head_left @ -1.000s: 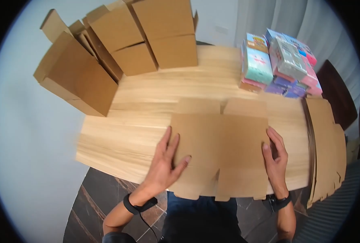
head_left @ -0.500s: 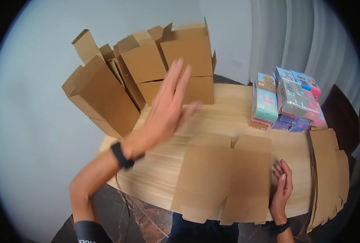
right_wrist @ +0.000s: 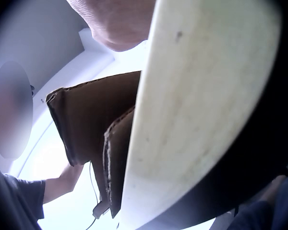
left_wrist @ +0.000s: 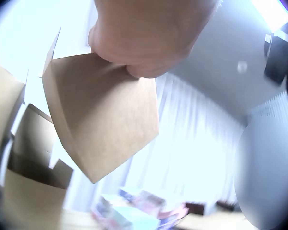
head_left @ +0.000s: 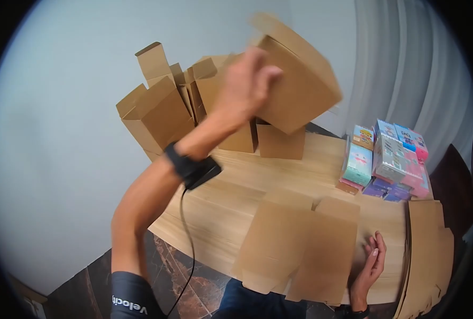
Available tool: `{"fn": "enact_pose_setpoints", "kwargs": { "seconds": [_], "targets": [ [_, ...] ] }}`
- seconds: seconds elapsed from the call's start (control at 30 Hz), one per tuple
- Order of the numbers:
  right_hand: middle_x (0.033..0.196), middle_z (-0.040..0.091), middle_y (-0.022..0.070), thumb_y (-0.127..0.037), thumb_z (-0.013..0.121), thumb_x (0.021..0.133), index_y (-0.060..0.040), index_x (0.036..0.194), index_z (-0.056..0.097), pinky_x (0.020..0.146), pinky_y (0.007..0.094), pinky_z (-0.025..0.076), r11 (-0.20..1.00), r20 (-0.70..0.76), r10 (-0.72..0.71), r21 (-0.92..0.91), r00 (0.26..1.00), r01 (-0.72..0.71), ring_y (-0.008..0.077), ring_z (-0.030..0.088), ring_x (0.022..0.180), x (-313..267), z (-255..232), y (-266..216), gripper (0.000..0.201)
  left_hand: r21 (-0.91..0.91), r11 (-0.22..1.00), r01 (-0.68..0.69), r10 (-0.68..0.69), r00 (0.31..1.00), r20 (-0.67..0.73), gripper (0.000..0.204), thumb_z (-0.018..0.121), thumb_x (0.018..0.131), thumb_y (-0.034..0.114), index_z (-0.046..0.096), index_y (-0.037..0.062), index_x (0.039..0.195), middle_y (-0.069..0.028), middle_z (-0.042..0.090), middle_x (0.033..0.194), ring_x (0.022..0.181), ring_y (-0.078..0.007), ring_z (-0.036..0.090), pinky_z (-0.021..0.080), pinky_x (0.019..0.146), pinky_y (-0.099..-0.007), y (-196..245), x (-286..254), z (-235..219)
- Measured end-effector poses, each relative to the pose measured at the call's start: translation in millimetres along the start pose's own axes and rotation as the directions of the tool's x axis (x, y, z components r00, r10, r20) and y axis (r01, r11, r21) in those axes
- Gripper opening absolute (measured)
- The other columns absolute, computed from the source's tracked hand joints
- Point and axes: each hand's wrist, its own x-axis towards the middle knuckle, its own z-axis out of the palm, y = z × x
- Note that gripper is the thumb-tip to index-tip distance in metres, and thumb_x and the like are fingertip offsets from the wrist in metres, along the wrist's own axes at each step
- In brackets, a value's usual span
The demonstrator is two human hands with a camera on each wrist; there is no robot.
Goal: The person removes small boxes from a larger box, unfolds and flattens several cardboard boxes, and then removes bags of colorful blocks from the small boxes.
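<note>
My left hand (head_left: 244,87) grips a brown cardboard box (head_left: 303,87) by its upper edge and holds it tilted, above the row of boxes at the back. In the left wrist view the fingers of that hand (left_wrist: 149,36) cover the top of the same box (left_wrist: 105,112). A flattened cardboard sheet (head_left: 279,239) with flaps lies at the table's near edge. My right hand (head_left: 371,266) is just right of this sheet, its fingers loosely bent around nothing. Seen from the right wrist, the sheet's flaps (right_wrist: 96,115) jut past the table edge (right_wrist: 197,96).
Opened cardboard boxes (head_left: 167,109) stand at the back left, one smaller box face (head_left: 283,142) below the lifted one. Colourful small boxes (head_left: 391,159) are stacked at the right. Flat cardboard (head_left: 425,255) is piled on the right edge, near a dark chair (head_left: 454,183).
My left hand has left the flat sheet, reached up to the back row and lifted a box from it. The right hand has let go of the sheet's edge and stays beside it.
</note>
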Motion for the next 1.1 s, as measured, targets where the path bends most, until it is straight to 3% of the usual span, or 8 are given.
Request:
{"fn": "enact_pose_setpoints", "kwargs": {
  "seconds": [0.07, 0.27, 0.33, 0.37, 0.7, 0.83, 1.0, 1.1],
  "targets": [
    [0.152, 0.05, 0.0189, -0.019, 0.042, 0.112, 0.0038, 0.148, 0.05, 0.11, 0.0416, 0.046, 0.993, -0.002, -0.098, -0.072, 0.995, 0.098, 0.03, 0.055, 0.133, -2, -4, -11, 0.044, -0.623, 0.737, 0.264, -0.321, 0.947, 0.021, 0.03, 0.064, 0.105, 0.022, 0.057, 0.0021, 0.126, -0.0086, 0.071, 0.112, 0.088, -0.0207, 0.069, 0.055, 0.075, -0.0362, 33, -25, -50],
    [0.149, 0.047, 0.0282, -0.035, 0.056, 0.106, 0.0009, 0.148, 0.048, 0.101, 0.051, 0.05, 0.74, 0.314, -0.567, -0.213, 0.762, 0.638, 0.0428, 0.054, 0.13, 6, -18, -93, 0.056, -0.892, 0.383, 0.238, -0.471, 0.882, 0.033, 0.036, 0.062, 0.107, 0.021, 0.054, 0.0041, 0.137, -0.0048, 0.068, 0.122, 0.111, -0.0167, 0.065, 0.054, 0.097, -0.0341, -14, -133, -141],
    [0.147, 0.047, 0.026, -0.041, 0.061, 0.102, -0.0043, 0.146, 0.051, 0.095, 0.051, 0.053, 0.368, 0.503, -0.765, -0.17, 0.402, 0.914, 0.0427, 0.056, 0.123, 26, -7, -123, 0.058, -0.98, 0.057, 0.192, -0.7, 0.708, 0.098, 0.044, 0.056, 0.109, 0.032, 0.05, 0.0059, 0.144, -0.0086, 0.064, 0.134, 0.125, -0.0219, 0.06, 0.05, 0.109, -0.0433, -43, -174, -176],
    [0.146, 0.046, 0.0257, -0.044, 0.068, 0.098, -0.0099, 0.137, 0.061, 0.093, 0.0508, 0.053, 0.311, 0.513, -0.79, -0.137, 0.336, 0.94, 0.0417, 0.057, 0.119, 33, 3, -133, 0.052, -0.961, -0.068, 0.267, -0.367, 0.889, 0.273, 0.055, 0.049, 0.11, 0.043, 0.047, 0.0048, 0.149, -0.0117, 0.059, 0.144, 0.134, -0.0268, 0.055, 0.045, 0.115, -0.0447, -36, -195, -187],
    [0.149, 0.055, 0.0021, -0.047, 0.077, 0.087, -0.0203, 0.126, 0.067, 0.106, 0.0484, 0.046, 0.109, 0.563, -0.825, 0.237, -0.045, 0.965, 0.0261, 0.054, 0.132, 14, 143, -204, 0.048, -0.905, -0.054, 0.422, -0.52, 0.762, 0.386, 0.058, 0.047, 0.11, 0.046, 0.046, 0.0045, 0.15, -0.0127, 0.057, 0.145, 0.135, -0.0278, 0.055, 0.044, 0.115, -0.0446, -7, -290, -204],
    [0.158, 0.048, -0.0007, -0.063, 0.07, 0.084, -0.0247, 0.14, 0.06, 0.114, 0.0521, 0.04, -0.012, 0.734, -0.614, 0.358, -0.29, 0.934, 0.0269, 0.044, 0.144, 25, 196, -217, 0.069, -0.886, -0.006, 0.464, -0.629, 0.687, 0.364, 0.059, 0.047, 0.11, 0.047, 0.046, 0.0044, 0.151, -0.0132, 0.057, 0.146, 0.135, -0.0283, 0.054, 0.044, 0.116, -0.0445, -57, -190, -144],
    [0.163, 0.041, 0.0088, -0.057, 0.083, 0.07, -0.0252, 0.156, 0.046, 0.119, 0.0575, 0.035, 0.179, 0.776, -0.508, 0.519, -0.373, 0.836, 0.0362, 0.033, 0.153, 35, 249, -240, 0.099, -0.835, 0.059, 0.547, -0.696, 0.623, 0.359, 0.061, 0.046, 0.11, 0.049, 0.046, 0.0042, 0.151, -0.0137, 0.056, 0.147, 0.136, -0.0289, 0.054, 0.043, 0.116, -0.0444, -77, -171, -149],
    [0.162, 0.04, 0.019, -0.054, 0.088, 0.069, -0.0197, 0.155, 0.047, 0.119, 0.0586, 0.034, 0.448, 0.77, -0.607, 0.536, -0.196, 0.715, 0.0451, 0.034, 0.15, 36, 265, -227, 0.101, -0.804, 0.068, 0.59, -0.705, 0.599, 0.38, 0.062, 0.045, 0.11, 0.05, 0.045, 0.0042, 0.152, -0.0141, 0.056, 0.147, 0.136, -0.0293, 0.053, 0.043, 0.117, -0.0444, -81, -173, -150]
  ]
}}
